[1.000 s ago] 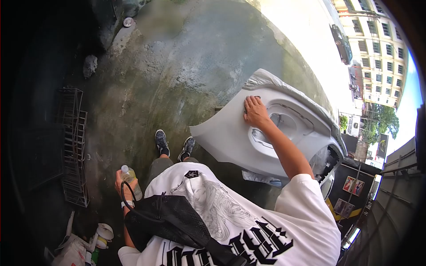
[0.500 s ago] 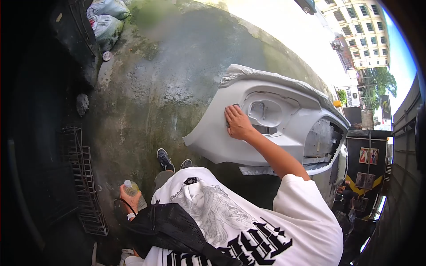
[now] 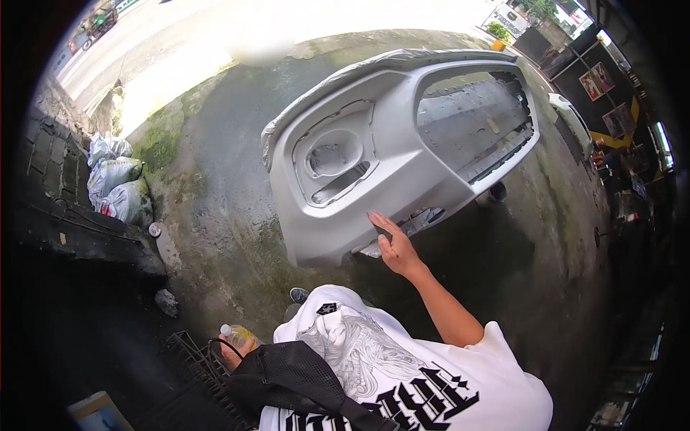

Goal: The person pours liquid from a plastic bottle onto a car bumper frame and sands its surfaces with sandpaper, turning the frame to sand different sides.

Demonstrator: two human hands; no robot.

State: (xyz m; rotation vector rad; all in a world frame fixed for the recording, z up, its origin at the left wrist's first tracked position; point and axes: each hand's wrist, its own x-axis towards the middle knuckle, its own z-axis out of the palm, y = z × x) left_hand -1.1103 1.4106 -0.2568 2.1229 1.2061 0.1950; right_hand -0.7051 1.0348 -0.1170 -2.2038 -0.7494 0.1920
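A grey car bumper stands in the middle of the view, with a round fog-lamp recess and a large grille opening. My right hand is at its lower edge, fingers stretched along the surface. A small dark flat piece, apparently sandpaper, shows between the thumb and fingers, mostly hidden. Down at the lower left, my left hand grips a clear plastic bottle with a white cap and yellowish liquid. A black mesh bag hangs beside that hand, across my shirt.
Several filled sacks lie against the brick wall on the left. Below them is a dark metal rack. Wet, mossy concrete surrounds the bumper. Another white car part is farther right, near a dark wall with posters.
My view has turned, bringing more of the sacks and street into sight. My right hand has moved from the bumper's corner face to its lower edge. The left hand still holds the bottle.
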